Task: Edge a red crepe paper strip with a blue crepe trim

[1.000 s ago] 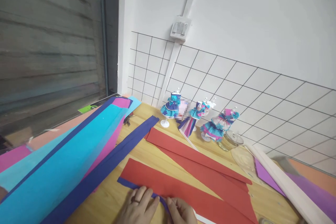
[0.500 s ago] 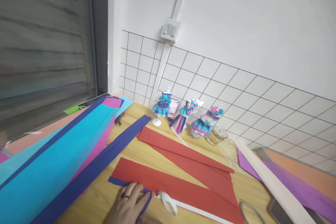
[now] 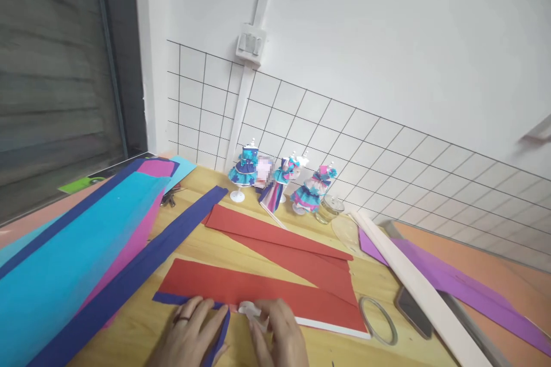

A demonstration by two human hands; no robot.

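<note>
Blue strip (image 3: pixel 169 298) ran along the near edge of the red sheet (image 3: pixel 224 282), on the wooden table (image 3: pixel 133 330); its free end bent back toward the wearer. Left hand (image 3: pixel 191 327) lay over it, fingers curved, close together; could not tell whether the thumb pinched the end. Right hand (image 3: pixel 279 330) had thumb and forefinger slightly parted at the white tape (image 3: pixel 248 308); firmness of hold unclear. Strip looked light, soft, easily creased: best held flat near the bend, sheet by its edges.

Dressed miniature mannequins (image 3: pixel 243 172) stand near a glass jar (image 3: pixel 329 210) before a black wire grid (image 3: pixel 306 90) and white wall box (image 3: pixel 251 44).
</note>
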